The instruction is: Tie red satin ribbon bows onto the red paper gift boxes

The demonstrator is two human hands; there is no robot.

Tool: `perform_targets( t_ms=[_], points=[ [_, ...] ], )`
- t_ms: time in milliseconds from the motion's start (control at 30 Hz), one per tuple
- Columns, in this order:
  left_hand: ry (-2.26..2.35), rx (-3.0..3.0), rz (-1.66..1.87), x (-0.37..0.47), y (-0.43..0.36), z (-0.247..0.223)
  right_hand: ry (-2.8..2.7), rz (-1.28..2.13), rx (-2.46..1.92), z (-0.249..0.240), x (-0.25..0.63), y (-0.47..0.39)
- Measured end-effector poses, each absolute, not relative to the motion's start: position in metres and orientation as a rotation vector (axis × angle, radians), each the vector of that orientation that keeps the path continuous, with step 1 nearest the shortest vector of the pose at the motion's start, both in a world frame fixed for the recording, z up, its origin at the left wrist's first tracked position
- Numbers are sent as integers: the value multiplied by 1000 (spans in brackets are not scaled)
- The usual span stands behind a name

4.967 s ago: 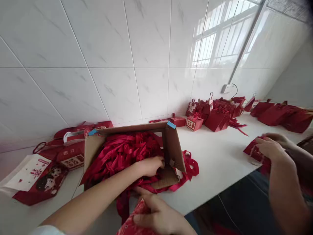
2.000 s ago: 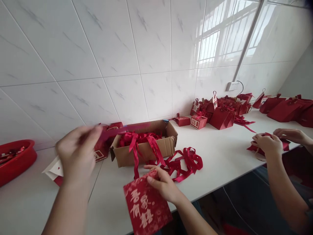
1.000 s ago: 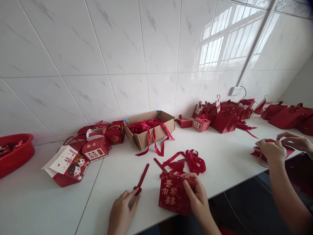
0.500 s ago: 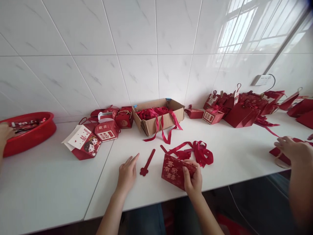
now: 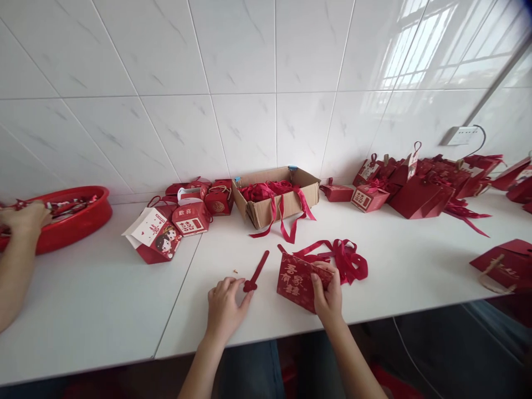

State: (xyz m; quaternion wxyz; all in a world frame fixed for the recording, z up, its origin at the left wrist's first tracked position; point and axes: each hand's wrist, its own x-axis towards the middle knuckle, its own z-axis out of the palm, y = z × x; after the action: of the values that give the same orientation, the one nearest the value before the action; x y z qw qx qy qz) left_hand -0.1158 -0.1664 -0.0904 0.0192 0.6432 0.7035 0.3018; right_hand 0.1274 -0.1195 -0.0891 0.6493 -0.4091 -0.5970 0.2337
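Note:
A red paper gift box (image 5: 296, 281) with gold characters, looking flat or partly folded, is gripped at its right side by my right hand (image 5: 328, 291), thumb on top. Left of it, a narrow red strip (image 5: 260, 266) with a flower-shaped end lies on the table. My left hand (image 5: 226, 307) is at that flower end, thumb and forefinger apart on either side of it; the strip still lies flat. Close to my left fingers is a tiny gold-coloured bit (image 5: 235, 271). Behind the gift box, loose red ribbon (image 5: 348, 260) lies in loops.
A cardboard box (image 5: 266, 213) of red ribbon stands by the wall. Red gift boxes are grouped at left (image 5: 155, 235) and right (image 5: 421, 194). Another person's hand (image 5: 27, 216) reaches into a red basin (image 5: 81, 224). A red box with a cord handle (image 5: 501, 266) sits far right.
My left hand has moved to the strip's flower end, its fingers bending. The gold bit now shows. The other person's hand at left reaches further in; the one at right has left view.

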Motion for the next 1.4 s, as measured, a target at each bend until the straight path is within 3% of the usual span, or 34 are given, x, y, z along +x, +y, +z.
perform_targets(
  t_ms=[333,533,733,900,1200,1400],
  points=[
    [2038,1753,1229,-119,-182,-95,-1301,553,-1102,-62,132,-129],
    [1748,1402,1580,-127,-214,-61,-1324,647,-1159,-51,136,-131],
    [1563,1671,1381,-117,-233,-14,-1236,454,-974,-25,131,-164],
    [1241,1842,1172,-82,-217,4,-1700,786,-714,-13,120,-200],
    [1089,1769,1172,-45,-182,2,-1467,903,-872,-37,129,-197],
    [1334,1643,1349,-52,-133,-7,-1267,898,-907,-39,138,-190]
  ],
)
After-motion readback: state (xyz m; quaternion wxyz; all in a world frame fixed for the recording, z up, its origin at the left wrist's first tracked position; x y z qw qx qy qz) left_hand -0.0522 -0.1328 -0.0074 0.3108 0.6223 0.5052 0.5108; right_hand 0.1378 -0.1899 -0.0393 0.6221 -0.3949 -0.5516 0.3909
